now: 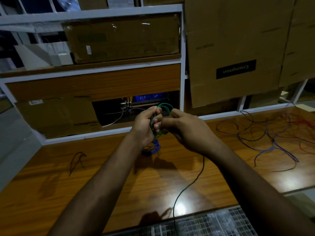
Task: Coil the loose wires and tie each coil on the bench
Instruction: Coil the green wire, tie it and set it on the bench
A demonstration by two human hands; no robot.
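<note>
Both hands' fingers (157, 122) grip green coil (166, 107).

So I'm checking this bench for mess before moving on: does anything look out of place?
Yes. Loose wires sprawl tangled over the bench at right, uncoiled. The green wire's tail trails off the near edge. The box marked Crompton stands upside down.

Both hands up over the wooden bench (51, 193). Left hand (146, 126) grips a green wire coil (164, 108), fingers curled round the loops. Right hand (185, 128) pinches at the same coil, its loose tail (189, 186) trailing off the near edge. Blue coil (151, 148) lies on the bench under the hands. Loose wire tangle (265, 133) at right, short dark wire pieces (76, 160) at left.
</note>
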